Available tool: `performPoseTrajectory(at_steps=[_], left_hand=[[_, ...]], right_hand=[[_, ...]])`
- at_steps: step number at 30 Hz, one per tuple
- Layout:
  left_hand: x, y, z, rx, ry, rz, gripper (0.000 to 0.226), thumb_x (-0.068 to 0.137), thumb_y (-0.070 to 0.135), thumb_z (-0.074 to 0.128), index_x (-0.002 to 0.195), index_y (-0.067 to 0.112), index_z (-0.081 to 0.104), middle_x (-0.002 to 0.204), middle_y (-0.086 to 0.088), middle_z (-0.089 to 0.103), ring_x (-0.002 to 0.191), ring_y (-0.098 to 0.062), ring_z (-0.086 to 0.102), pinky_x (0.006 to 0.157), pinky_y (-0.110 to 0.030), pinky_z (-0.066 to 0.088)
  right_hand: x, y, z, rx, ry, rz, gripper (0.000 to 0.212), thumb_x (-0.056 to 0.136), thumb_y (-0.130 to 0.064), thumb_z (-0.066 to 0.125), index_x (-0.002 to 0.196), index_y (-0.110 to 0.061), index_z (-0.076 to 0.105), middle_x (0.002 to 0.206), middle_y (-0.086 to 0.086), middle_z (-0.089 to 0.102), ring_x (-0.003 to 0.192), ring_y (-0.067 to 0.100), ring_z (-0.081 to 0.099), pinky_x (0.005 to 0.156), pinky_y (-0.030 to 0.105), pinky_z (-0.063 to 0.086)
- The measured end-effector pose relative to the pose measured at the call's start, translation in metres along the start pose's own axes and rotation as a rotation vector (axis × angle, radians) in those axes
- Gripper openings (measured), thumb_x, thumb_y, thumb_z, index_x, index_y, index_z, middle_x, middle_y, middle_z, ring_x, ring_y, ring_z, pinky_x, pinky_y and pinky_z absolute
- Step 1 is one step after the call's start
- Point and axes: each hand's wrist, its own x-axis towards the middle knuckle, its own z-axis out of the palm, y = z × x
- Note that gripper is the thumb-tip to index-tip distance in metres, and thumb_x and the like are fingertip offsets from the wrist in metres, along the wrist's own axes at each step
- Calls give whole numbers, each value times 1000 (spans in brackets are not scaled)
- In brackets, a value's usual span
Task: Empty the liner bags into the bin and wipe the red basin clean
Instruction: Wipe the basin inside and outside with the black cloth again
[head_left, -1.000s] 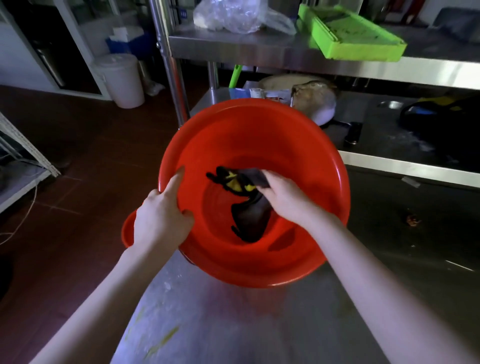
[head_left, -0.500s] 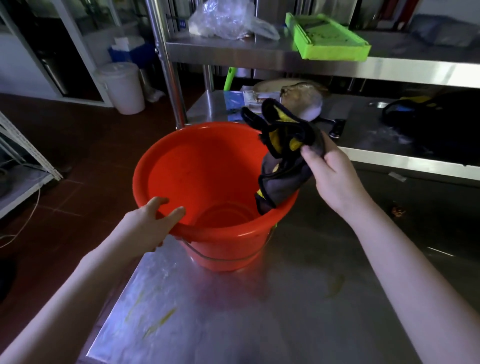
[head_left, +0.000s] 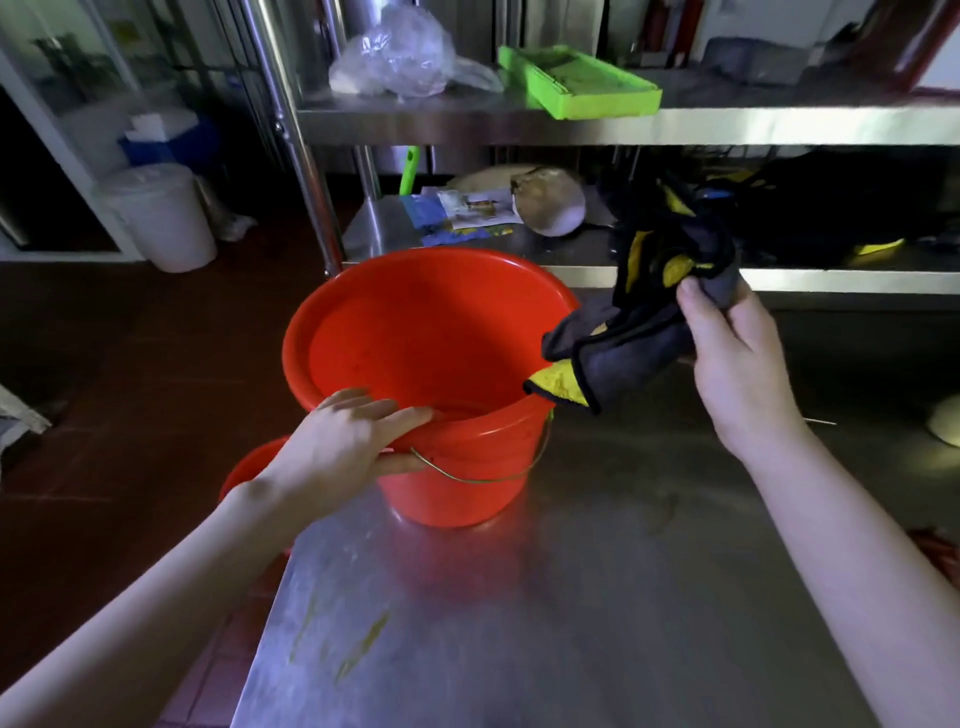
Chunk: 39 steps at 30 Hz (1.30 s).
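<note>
Head view: red basin (head_left: 415, 322) upright on the table (head_left: 571, 623), directly ahead. My left hand (head_left: 348, 441) grips its near rim. My right hand (head_left: 737, 374), just right of it, clutches the cloth (head_left: 634, 343), one corner overhanging the rim. I judge the right hand better placed to wipe.

left hand (head_left: 343, 441) gripping basin (head_left: 415, 332), cloth (head_left: 644, 312) raised

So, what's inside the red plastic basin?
Only bare red wall shows inside the red plastic basin; the near floor is hidden behind its rim and the left hand. The right hand holds the dark grey-and-yellow cloth up by the right rim.
</note>
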Motion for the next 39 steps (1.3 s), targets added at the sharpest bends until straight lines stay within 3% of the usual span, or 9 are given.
performPoseTrajectory(at_steps=[3, 7, 12, 18, 22, 26, 30, 35, 39], left_hand=[[9, -1, -5, -45, 94, 59, 62, 86, 62, 45, 131, 22, 61, 90, 2, 70, 77, -25, 69, 64, -33, 54], [25, -3, -17, -104, 287, -17, 61, 82, 65, 45, 132, 32, 56, 101, 6, 73, 88, -23, 71, 61, -35, 56], [36, -20, -40, -161, 423, -265, 50, 84, 60, 58, 128, 37, 54, 89, -7, 73, 82, -39, 67, 69, -41, 54], [25, -34, -49, -367, 428, -649, 44, 85, 61, 54, 120, 34, 56, 88, -8, 70, 85, -35, 65, 79, -44, 55], [16, -47, -47, -521, 454, -834, 37, 85, 56, 55, 107, 27, 51, 78, -3, 64, 75, -28, 63, 67, -36, 51], [4, -59, -42, -601, 492, -881, 33, 87, 54, 56, 99, 25, 48, 77, 1, 59, 70, -19, 57, 57, -32, 39], [-14, -75, -36, -705, 513, -941, 32, 86, 58, 55, 100, 29, 51, 79, 2, 62, 71, -12, 60, 58, -28, 44], [-35, -77, -13, -853, 502, -942, 23, 87, 53, 58, 90, 31, 58, 73, 2, 67, 64, 0, 63, 47, -10, 42], [-28, -75, -1, -828, 463, -937, 20, 90, 45, 58, 86, 26, 59, 73, 2, 67, 70, -9, 63, 56, -13, 43]], right_hand=[[-17, -12, -2, 8, 130, -1, 18, 89, -50, 50, 102, -54, 63, 114, -17, 68, 115, 6, 59, 106, 48, 43], [-34, -29, -1, -11, 227, -46, 18, 91, -50, 50, 103, -59, 61, 114, -25, 66, 115, -1, 58, 107, 39, 42], [-45, -40, 12, -19, 227, -96, 22, 93, -49, 49, 113, -50, 59, 115, -23, 66, 115, -2, 57, 103, 32, 42], [-54, -33, 70, -29, 60, -106, 30, 99, -25, 47, 121, -44, 53, 110, -42, 58, 110, -19, 50, 86, -2, 34], [-60, -33, 136, 36, -94, -207, 39, 95, -14, 49, 123, -40, 52, 129, -21, 56, 123, -8, 47, 102, 7, 30], [-75, -5, 200, -249, -434, -196, 56, 87, 0, 50, 138, -23, 51, 154, -2, 34, 145, 12, 24, 121, 30, 15], [-89, 15, 232, -516, -556, -362, 63, 90, -25, 46, 149, -37, 31, 162, -9, 10, 150, 25, -5, 119, 48, -3], [-83, 14, 254, -670, -619, -614, 62, 88, -36, 43, 149, -33, 31, 161, -3, 19, 150, 27, 2, 121, 41, -4], [-57, 20, 252, -776, -646, -663, 56, 90, -43, 38, 144, -32, 41, 157, -4, 30, 149, 23, 16, 122, 43, 4]])
